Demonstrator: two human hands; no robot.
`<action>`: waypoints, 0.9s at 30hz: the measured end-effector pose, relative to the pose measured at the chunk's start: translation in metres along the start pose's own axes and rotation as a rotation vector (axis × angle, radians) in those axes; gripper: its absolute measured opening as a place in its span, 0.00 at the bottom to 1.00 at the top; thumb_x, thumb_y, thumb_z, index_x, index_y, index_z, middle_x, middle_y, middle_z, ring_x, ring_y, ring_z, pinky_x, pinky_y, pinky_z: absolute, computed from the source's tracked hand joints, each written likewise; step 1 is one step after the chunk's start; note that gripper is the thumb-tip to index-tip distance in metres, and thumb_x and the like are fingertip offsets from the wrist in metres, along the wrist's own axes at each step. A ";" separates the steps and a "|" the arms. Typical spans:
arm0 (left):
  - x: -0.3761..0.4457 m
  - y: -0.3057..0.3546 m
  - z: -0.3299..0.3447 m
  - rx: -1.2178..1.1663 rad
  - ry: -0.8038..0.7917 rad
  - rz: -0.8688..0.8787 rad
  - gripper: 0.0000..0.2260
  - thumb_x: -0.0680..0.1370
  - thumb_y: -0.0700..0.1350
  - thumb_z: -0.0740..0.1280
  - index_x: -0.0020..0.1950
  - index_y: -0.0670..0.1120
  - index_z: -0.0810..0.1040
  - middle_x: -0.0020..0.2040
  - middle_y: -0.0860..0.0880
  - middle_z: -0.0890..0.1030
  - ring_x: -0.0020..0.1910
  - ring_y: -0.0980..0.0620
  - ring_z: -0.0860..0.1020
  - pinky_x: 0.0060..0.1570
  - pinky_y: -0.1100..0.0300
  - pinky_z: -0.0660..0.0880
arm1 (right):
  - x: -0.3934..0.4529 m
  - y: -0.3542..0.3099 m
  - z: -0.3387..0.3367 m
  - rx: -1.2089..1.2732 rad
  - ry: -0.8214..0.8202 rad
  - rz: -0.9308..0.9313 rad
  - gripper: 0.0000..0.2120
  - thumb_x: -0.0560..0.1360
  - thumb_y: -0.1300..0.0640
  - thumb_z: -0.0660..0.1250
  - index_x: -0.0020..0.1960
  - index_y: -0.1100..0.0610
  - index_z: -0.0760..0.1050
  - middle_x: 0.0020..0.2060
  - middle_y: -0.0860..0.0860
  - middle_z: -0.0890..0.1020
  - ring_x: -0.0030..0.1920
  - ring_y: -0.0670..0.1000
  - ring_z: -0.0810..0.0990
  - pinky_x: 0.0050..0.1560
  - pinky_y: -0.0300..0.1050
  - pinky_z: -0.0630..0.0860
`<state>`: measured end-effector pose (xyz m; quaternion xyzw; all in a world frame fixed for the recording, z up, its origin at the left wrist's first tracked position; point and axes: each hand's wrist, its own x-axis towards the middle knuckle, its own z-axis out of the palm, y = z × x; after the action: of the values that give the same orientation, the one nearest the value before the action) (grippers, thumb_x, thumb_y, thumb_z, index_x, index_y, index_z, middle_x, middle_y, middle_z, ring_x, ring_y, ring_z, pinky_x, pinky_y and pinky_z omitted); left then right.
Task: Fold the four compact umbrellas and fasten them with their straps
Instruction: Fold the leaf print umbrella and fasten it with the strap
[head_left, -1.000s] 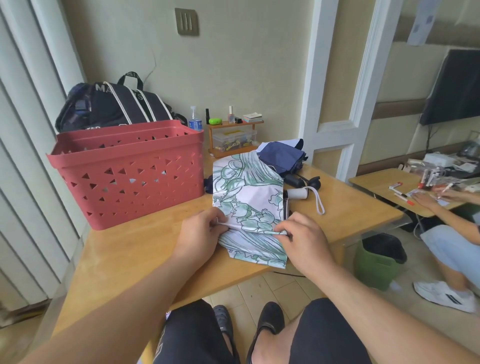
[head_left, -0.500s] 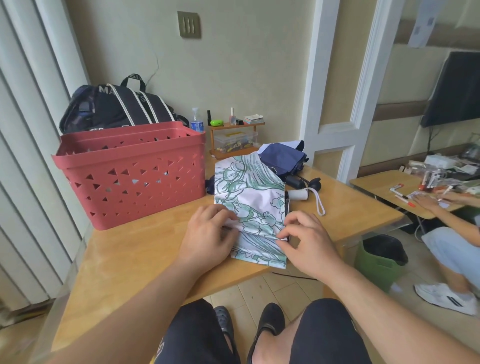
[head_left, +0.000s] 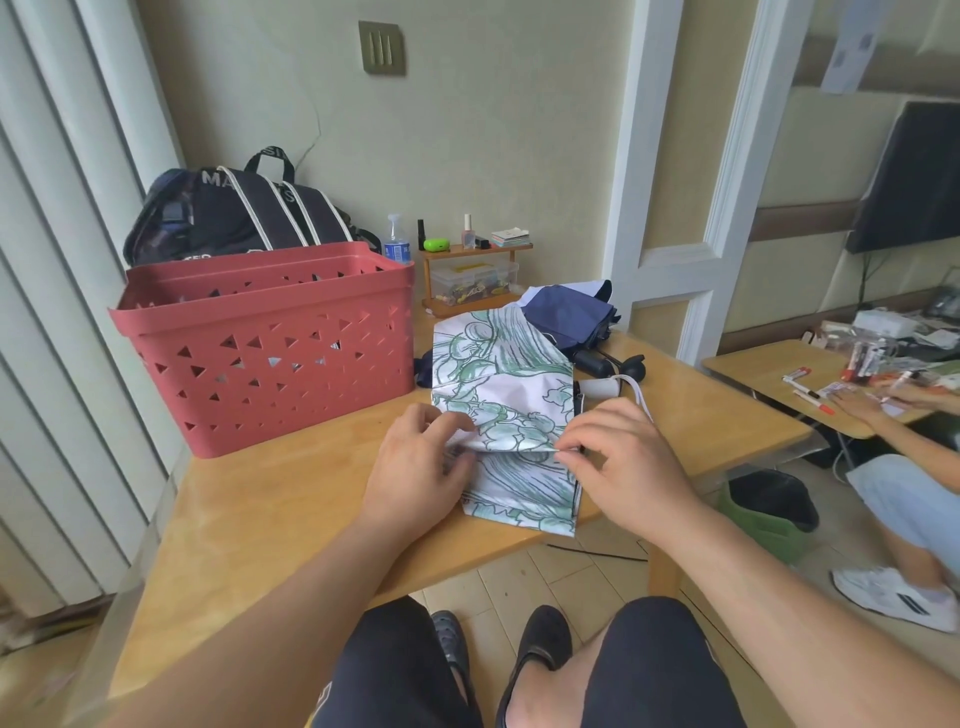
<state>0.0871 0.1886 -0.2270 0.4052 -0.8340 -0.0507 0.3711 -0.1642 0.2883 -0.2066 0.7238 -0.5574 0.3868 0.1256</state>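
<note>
Both hands (head_left: 524, 457) now pinch floral umbrella (head_left: 501, 384) fold | rib covered

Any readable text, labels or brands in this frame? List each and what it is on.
"MA", then letters cut off by a strap: white print on the black bag behind the red basket.
Spray bottle label: too small to read.
Papers on the wall: blurred.
Floral umbrella: no text visible.

a lived-in room: wooden table (head_left: 291, 499), wall-mounted tv (head_left: 914, 176), backpack (head_left: 244, 213), tiled floor (head_left: 545, 577).
</note>
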 end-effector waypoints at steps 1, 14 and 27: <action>0.000 -0.001 -0.001 -0.010 0.000 -0.032 0.14 0.78 0.49 0.70 0.63 0.59 0.78 0.54 0.55 0.70 0.49 0.53 0.74 0.48 0.56 0.73 | 0.001 -0.001 0.000 -0.003 -0.013 0.010 0.02 0.74 0.56 0.78 0.46 0.51 0.86 0.44 0.40 0.84 0.53 0.51 0.75 0.56 0.41 0.70; 0.001 -0.007 -0.002 -0.133 -0.073 -0.157 0.12 0.74 0.39 0.72 0.46 0.58 0.83 0.51 0.57 0.72 0.41 0.62 0.77 0.44 0.64 0.72 | -0.004 -0.020 0.008 -0.242 -0.380 0.014 0.18 0.78 0.55 0.65 0.63 0.39 0.82 0.42 0.37 0.70 0.59 0.51 0.71 0.59 0.53 0.66; 0.000 -0.006 -0.004 -0.096 -0.002 -0.098 0.16 0.75 0.42 0.73 0.59 0.58 0.79 0.49 0.59 0.81 0.46 0.58 0.77 0.43 0.67 0.70 | 0.004 -0.022 0.009 -0.193 -0.647 0.129 0.27 0.82 0.59 0.56 0.77 0.38 0.66 0.55 0.38 0.71 0.63 0.48 0.66 0.62 0.53 0.67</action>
<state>0.0931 0.1855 -0.2264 0.4271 -0.8103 -0.1091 0.3861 -0.1401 0.2878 -0.2046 0.7571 -0.6469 0.0900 -0.0142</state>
